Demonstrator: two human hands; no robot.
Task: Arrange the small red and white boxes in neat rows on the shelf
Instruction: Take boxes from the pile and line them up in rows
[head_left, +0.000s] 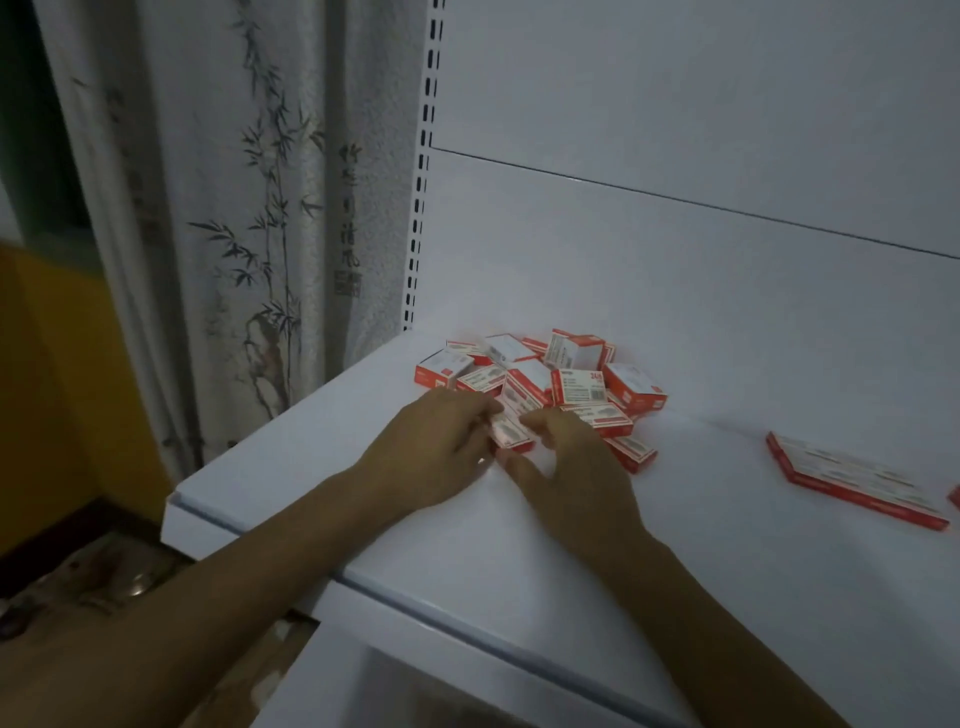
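Several small red and white boxes lie in a loose pile (561, 374) at the back left of the white shelf (467, 561). Both my hands are at the pile's near edge. My left hand (441, 447) and my right hand (566, 457) together pinch one small box (511, 434) that lies between their fingertips. Further right, a flat row of boxes (852, 480) lies side by side on the shelf, running toward the right edge of the view.
The shelf's white back panel (675, 234) rises right behind the pile, with a slotted upright (421, 182) at its left end. A curtain with bamboo print (234, 208) hangs left of the shelf. The shelf's front lip (415, 597) crosses under my forearms.
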